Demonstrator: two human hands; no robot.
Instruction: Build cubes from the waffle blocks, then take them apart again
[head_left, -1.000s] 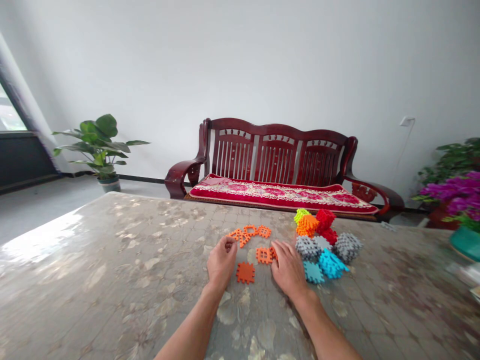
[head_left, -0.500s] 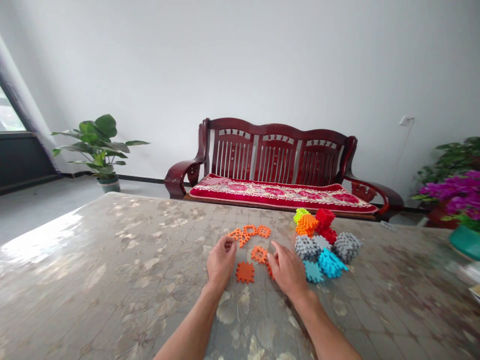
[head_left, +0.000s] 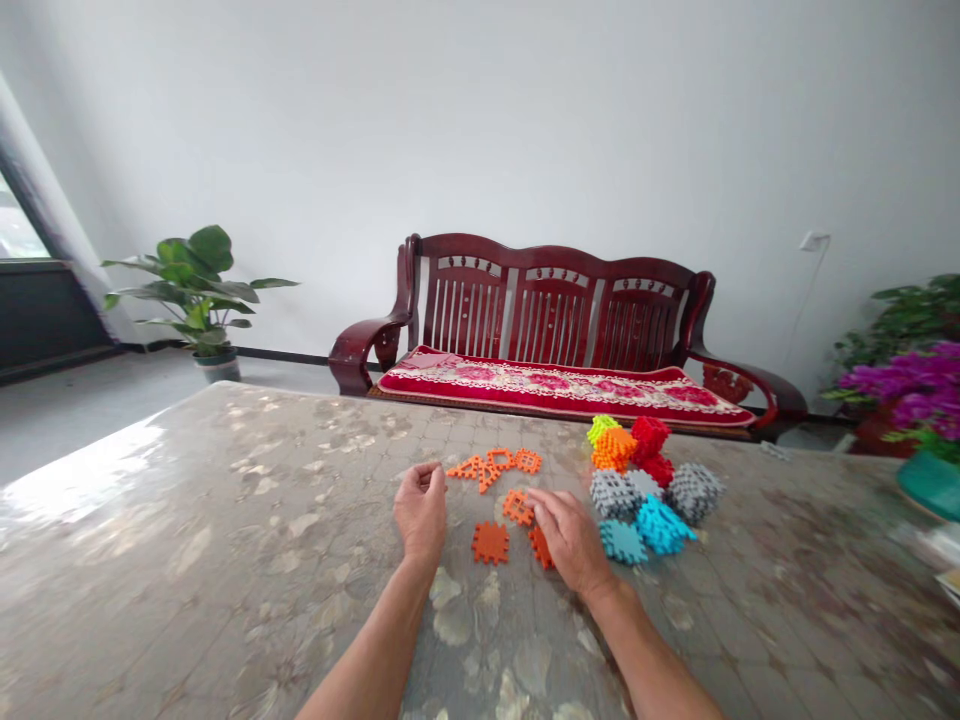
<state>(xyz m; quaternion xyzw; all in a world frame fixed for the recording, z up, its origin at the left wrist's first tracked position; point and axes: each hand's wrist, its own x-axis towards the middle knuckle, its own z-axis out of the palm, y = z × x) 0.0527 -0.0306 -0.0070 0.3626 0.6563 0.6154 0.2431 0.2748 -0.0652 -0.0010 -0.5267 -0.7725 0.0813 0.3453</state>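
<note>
Patterned counter [head_left: 300, 560], backed by a red-brown sofa [head_left: 551, 310]

Near an orange triangle [head_left: 469, 468], the left hand [head_left: 420, 512] is curled, thumb and finger drawn close; a windowed orange tile [head_left: 515, 507] is overlapped by the loosely bent right hand [head_left: 571, 543], and a darker tile [head_left: 538, 549] is partly hidden. An orange square [head_left: 490, 543] is laid flat between the hands. Whether anything is gripped cannot be told.

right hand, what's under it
A dark orange notched tile shows partly beneath the right hand, which also overlaps the right edge of an orange windowed tile. The first tile's remainder and anything else beneath the hand are covered.
</note>
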